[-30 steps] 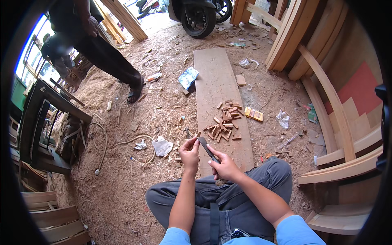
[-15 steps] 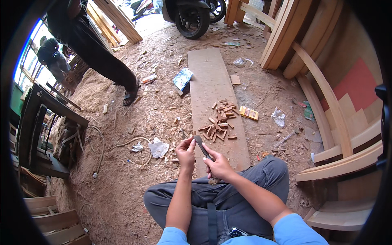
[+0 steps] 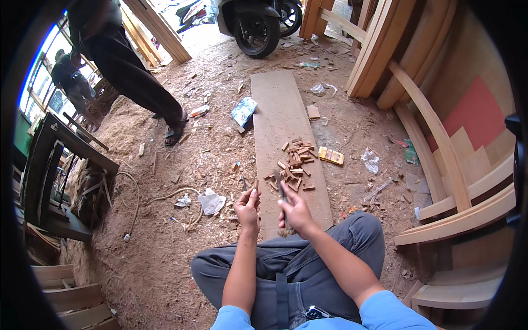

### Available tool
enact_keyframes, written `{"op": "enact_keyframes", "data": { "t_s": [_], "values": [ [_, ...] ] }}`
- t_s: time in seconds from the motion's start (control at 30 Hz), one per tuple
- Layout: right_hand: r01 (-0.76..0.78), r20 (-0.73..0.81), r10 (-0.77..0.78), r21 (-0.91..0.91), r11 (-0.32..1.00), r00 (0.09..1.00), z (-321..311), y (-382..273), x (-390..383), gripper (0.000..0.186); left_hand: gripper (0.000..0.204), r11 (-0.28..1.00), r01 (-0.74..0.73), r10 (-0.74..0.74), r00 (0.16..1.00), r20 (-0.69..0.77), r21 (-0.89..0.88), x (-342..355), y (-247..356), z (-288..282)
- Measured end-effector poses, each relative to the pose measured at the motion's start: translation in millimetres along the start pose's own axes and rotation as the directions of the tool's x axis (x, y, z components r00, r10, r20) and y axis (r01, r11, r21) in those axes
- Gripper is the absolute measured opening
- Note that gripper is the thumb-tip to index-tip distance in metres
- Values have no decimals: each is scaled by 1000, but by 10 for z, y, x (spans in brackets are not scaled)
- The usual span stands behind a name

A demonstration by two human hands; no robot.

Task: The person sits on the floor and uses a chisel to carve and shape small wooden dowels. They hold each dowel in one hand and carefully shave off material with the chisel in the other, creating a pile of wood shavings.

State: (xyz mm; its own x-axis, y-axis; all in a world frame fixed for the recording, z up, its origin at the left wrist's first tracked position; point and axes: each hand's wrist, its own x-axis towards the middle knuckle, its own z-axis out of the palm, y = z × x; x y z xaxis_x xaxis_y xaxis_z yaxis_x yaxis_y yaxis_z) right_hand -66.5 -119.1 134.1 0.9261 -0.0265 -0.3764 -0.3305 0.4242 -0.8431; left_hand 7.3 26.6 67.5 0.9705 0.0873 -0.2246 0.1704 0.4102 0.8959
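Upright between the fingertips of my left hand is a small wooden piece, pinched near its lower end. My right hand is wrapped round a knife, its dark blade pointing away from me and its brown butt showing below my fist. Blade and wooden piece are apart, with a short gap between them. Just beyond my hands, a pile of small brown wooden pieces lies on a long flat board that runs away from my crossed legs.
Shavings cover the floor. Left of the board are a blue packet, a white scrap and a hose; a yellow packet lies right. Curved wooden frames stand at right. Another person's leg and a scooter wheel are farther off.
The knife has come away from the wooden piece in my left hand and now points more straight ahead. My right hand has shifted slightly right. The view has tilted a little.
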Motion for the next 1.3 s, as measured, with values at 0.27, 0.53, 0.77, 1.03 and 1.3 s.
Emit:
{"op": "enact_keyframes", "data": {
  "t_s": [0.27, 0.53, 0.77, 1.03, 1.3],
  "values": [
    [15, 170, 31, -261, 965, 985, 106, 150, -85, 62, 16, 993, 7, -7, 1000, 1, -115, -11, 55, -41],
    [20, 165, 29, -290, 957, 986, 111, 171, -83, 63, 18, 998, -11, 11, 1000, -2, -59, 16, -10, -5],
    [-5, 155, 57, -320, 947, 986, 134, 120, -108, 64, 21, 997, -60, 60, 998, -17, 42, 40, -91, -32],
    [18, 80, 8, -320, 947, 997, 108, 215, -79, 62, 20, 916, -277, 282, 959, 26, 289, 76, -103, 30],
    [235, -486, -260, -114, 965, 834, -179, -411, 208, 58, 20, 792, -315, 306, 946, 106, 523, -168, -144, 71]
  ]
}}
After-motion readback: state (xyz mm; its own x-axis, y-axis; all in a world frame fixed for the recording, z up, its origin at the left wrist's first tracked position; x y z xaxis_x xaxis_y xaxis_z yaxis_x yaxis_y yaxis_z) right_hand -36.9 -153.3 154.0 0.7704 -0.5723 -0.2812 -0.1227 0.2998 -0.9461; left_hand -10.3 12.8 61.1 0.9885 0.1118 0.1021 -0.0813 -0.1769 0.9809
